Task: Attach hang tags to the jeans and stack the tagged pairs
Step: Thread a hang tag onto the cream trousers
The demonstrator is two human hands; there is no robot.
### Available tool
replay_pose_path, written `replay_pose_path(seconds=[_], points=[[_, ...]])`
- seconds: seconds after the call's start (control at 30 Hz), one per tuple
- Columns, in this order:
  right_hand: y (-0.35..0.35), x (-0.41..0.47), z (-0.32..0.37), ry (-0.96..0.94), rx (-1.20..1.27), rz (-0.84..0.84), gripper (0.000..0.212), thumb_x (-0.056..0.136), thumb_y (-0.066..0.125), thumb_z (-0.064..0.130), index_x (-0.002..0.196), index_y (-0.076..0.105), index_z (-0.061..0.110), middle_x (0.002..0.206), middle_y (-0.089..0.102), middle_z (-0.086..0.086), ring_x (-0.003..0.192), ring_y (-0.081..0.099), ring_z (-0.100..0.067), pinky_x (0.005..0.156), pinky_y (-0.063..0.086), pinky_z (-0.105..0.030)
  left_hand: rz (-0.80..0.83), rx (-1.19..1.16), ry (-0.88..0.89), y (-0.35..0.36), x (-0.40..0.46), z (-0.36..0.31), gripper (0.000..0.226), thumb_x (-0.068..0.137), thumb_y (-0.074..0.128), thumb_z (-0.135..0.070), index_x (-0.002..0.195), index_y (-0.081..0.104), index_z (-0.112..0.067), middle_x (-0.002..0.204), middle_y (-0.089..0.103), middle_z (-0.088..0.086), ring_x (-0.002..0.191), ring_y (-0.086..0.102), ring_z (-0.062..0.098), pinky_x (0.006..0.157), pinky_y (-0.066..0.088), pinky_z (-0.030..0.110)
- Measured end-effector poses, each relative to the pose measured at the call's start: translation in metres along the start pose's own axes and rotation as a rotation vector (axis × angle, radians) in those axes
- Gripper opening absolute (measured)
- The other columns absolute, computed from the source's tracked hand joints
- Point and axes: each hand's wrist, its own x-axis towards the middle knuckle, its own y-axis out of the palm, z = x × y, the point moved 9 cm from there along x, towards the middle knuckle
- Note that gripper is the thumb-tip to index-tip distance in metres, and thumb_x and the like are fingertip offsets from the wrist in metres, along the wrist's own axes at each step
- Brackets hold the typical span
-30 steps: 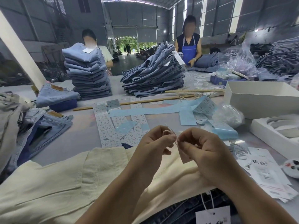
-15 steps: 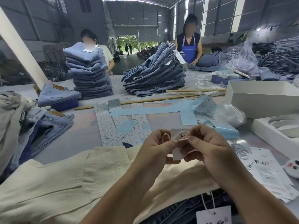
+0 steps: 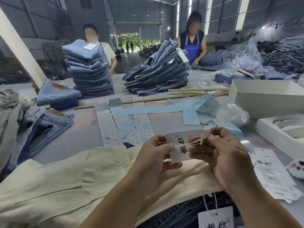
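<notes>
We have both hands up over the cream folded cotton trousers (image 3: 69,183), working a white rectangular card hang tag with black brush lettering (image 3: 181,146). Our left hand (image 3: 158,155) pinches one end of the thin white cord (image 3: 190,143) between thumb and forefinger, its other fingers curled under the tag's near edge. Our right hand (image 3: 220,155) has fingers curled, pinching the cord's looped end just past the tag's right edge. The cord is drawn taut between the two pinches — probably so the loop can be opened or fed through; we can't tell whether it already passes through the tag's hole.

The tag sits between the hands, face up toward us, apparently clear of the trousers below. Its long axis runs roughly left to right, tilted a little, and the lettering reads sideways. The cord crosses it along nearly the same line.

Below our right wrist lies dark blue denim jeans (image 3: 177,213) with a white strung hang tag (image 3: 215,218) already attached — likely the finished pile. Beyond our right hand, a loose pile of white printed tags (image 3: 271,171) waits within reach.
</notes>
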Motion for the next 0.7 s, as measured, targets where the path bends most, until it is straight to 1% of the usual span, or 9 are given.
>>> replay_pose_path(seconds=[0.1, 0.2, 0.33, 0.5, 0.6, 0.7], points=[[-0.004, 0.000, 0.001, 0.007, 0.062, -0.043, 0.023, 0.103, 0.033, 0.002, 0.087, 0.049, 0.009, 0.080, 0.071, -0.025, 0.060, 0.069, -0.030, 0.052, 0.057, -0.034, -0.023, -0.043, -0.017, -0.002, 0.001, 0.002, 0.015, 0.094, 0.055, 0.004, 0.103, 0.063, -0.005, 0.091, 0.075, 0.013, 0.077, 0.072, 0.023, 0.052, 0.056, 0.031], [-0.007, -0.002, 0.003, -0.001, 0.103, -0.083, 0.023, 0.102, 0.034, 0.002, 0.087, 0.049, 0.010, 0.076, 0.070, -0.023, 0.057, 0.068, -0.027, 0.050, 0.057, -0.033, -0.041, -0.068, -0.025, -0.005, 0.002, 0.004, 0.015, 0.093, 0.056, 0.004, 0.102, 0.063, -0.005, 0.095, 0.075, 0.016, 0.086, 0.072, 0.030, 0.052, 0.057, 0.032], [-0.011, -0.005, 0.005, -0.026, 0.105, -0.124, 0.024, 0.101, 0.038, 0.001, 0.084, 0.052, 0.010, 0.066, 0.066, -0.014, 0.050, 0.060, -0.019, 0.047, 0.053, -0.027, -0.050, -0.087, -0.011, -0.004, 0.002, 0.004, 0.014, 0.093, 0.056, 0.004, 0.101, 0.062, -0.005, 0.096, 0.075, 0.015, 0.078, 0.073, 0.025, 0.050, 0.056, 0.031], [-0.016, -0.007, 0.007, -0.061, 0.078, -0.173, 0.026, 0.101, 0.040, 0.000, 0.082, 0.053, 0.013, 0.062, 0.062, -0.011, 0.046, 0.048, -0.016, 0.044, 0.044, -0.023, -0.064, -0.078, -0.015, -0.003, 0.001, 0.008, 0.013, 0.093, 0.060, 0.002, 0.103, 0.061, -0.005, 0.097, 0.075, 0.018, 0.075, 0.073, 0.025, 0.049, 0.056, 0.030], [-0.018, -0.006, 0.007, -0.083, 0.079, -0.205, 0.026, 0.101, 0.041, 0.001, 0.082, 0.053, 0.014, 0.061, 0.061, -0.010, 0.046, 0.047, -0.015, 0.043, 0.043, -0.022, -0.066, -0.056, -0.026, -0.002, 0.001, 0.009, 0.013, 0.092, 0.061, 0.002, 0.102, 0.061, -0.006, 0.103, 0.072, 0.022, 0.073, 0.073, 0.024, 0.049, 0.056, 0.031], [-0.022, -0.007, 0.007, -0.101, 0.060, -0.238, 0.027, 0.101, 0.042, 0.002, 0.081, 0.054, 0.015, 0.061, 0.062, -0.007, 0.047, 0.049, -0.013, 0.044, 0.044, -0.022, -0.094, 0.005, -0.040, -0.004, 0.000, 0.012, 0.012, 0.092, 0.063, 0.000, 0.101, 0.062, -0.008, 0.101, 0.073, 0.020, 0.074, 0.073, 0.026, 0.050, 0.057, 0.031]])
